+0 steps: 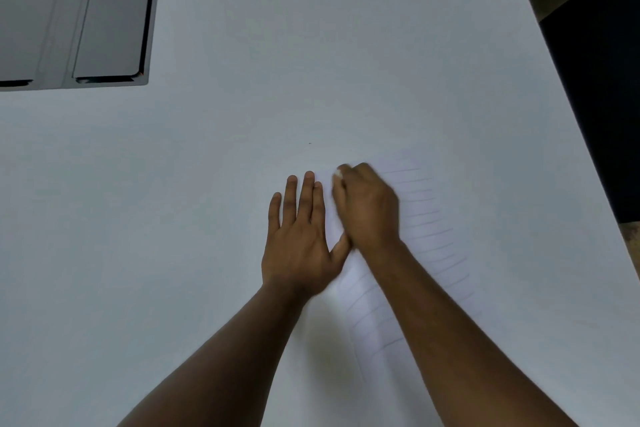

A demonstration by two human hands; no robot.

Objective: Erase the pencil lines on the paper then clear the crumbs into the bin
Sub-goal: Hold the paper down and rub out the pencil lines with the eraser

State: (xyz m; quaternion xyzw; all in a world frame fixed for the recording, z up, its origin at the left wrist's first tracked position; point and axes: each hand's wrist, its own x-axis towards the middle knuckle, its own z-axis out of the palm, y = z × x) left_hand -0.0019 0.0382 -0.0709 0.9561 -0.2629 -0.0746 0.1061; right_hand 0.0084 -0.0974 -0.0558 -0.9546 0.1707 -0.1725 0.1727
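A white sheet of paper [427, 232] with faint pencil lines lies on the white table [173, 218], right of centre. My left hand [299, 239] rests flat on the paper's left edge, fingers spread and holding nothing. My right hand [367, 204] is closed over the paper's upper left part and looks blurred. A small white eraser [338, 174] peeks out between its fingertips. My right forearm hides the middle of the sheet. No bin is in view.
A grey recessed panel with dark slots [79, 14] is set into the table at the top left. The table's right edge [568, 97] runs diagonally, with a dark object [599, 97] beyond it. A tiny dark speck [309, 143] lies above the hands.
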